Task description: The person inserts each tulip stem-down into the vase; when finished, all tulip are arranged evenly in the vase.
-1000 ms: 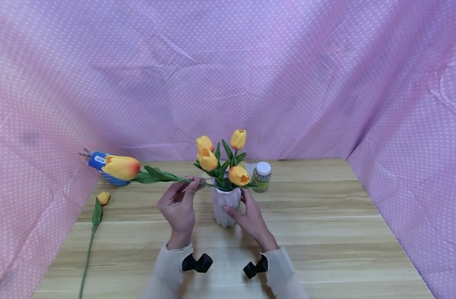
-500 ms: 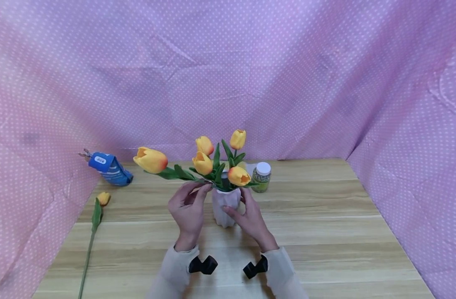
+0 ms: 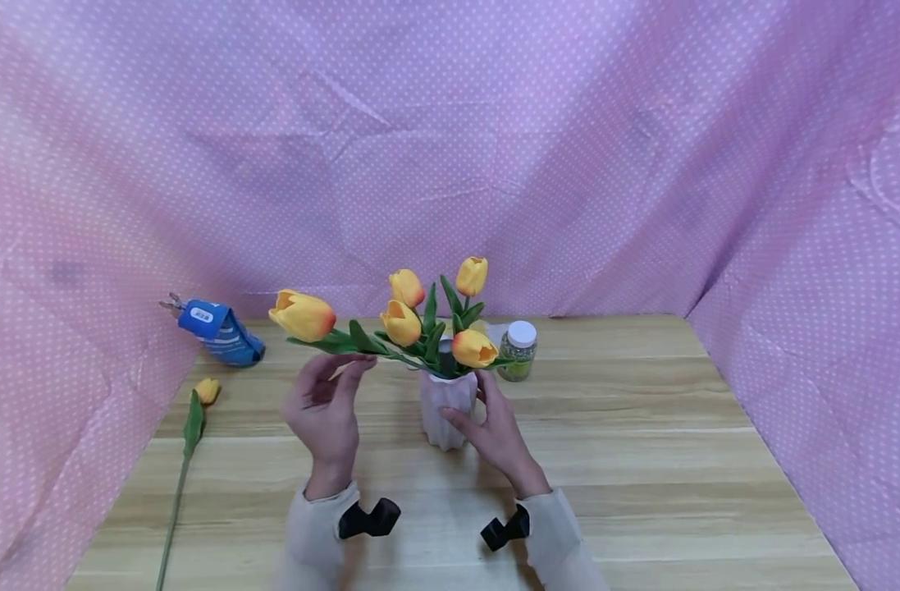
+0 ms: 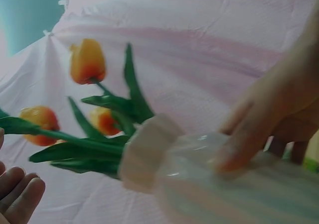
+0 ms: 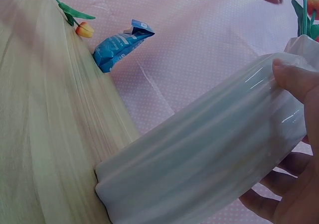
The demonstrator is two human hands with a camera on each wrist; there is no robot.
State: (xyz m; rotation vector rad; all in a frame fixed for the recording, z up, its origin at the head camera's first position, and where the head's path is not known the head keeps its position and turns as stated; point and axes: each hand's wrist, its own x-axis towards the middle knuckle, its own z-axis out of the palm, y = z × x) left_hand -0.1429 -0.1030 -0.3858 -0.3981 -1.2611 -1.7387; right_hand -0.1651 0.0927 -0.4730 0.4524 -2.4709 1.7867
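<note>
A white ribbed vase [image 3: 442, 414] stands upright on the table, holding several yellow-orange tulips with green leaves. My right hand [image 3: 497, 423] grips it around its upper right side, thumb in front; in the right wrist view, the fingers [image 5: 281, 181] curl round the far side. The leftmost tulip [image 3: 303, 315] leans far out to the left, its stem running into the vase mouth. Just below its leaves is my left hand [image 3: 326, 410], fingertips close to the stem and fingers loosely bent. In the left wrist view those fingers [image 4: 25, 199] are spread apart under the leaf.
Another tulip [image 3: 191, 427] lies along the table's left side. Behind it sits a blue packet [image 3: 231, 338] with a clip on top. A white-lidded jar [image 3: 518, 351] stands behind the vase at right. Pink dotted cloth [image 3: 450, 164] hangs around the table.
My left hand brought the leftmost tulip rightward toward the vase, then let go of its stem and drew back left. My right hand has stayed on the vase.
</note>
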